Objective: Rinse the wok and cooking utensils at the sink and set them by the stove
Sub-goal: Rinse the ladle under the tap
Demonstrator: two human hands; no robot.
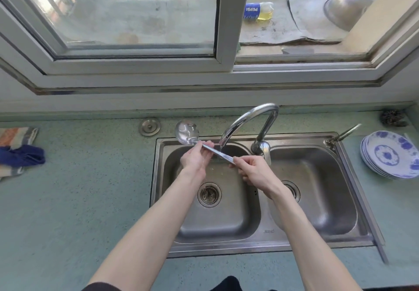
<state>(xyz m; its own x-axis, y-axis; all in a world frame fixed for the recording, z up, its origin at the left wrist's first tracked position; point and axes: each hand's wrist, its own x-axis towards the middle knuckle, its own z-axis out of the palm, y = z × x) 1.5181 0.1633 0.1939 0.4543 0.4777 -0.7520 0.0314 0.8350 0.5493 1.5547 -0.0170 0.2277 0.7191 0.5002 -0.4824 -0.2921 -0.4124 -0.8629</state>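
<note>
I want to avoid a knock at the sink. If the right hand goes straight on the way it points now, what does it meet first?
The right hand points up and left along the ladle handle it grips. Going on, it would probably first meet the water under the faucet, then the left hand on the same handle. Depth is unclear.

The ladle (187,132), faucet (251,120) and sink (353,191) are shiny silver, the tabletop (79,200) is speckled pale green, the plates (391,154) are white with blue flowers, and one cloth (21,154) is dark blue.
</note>
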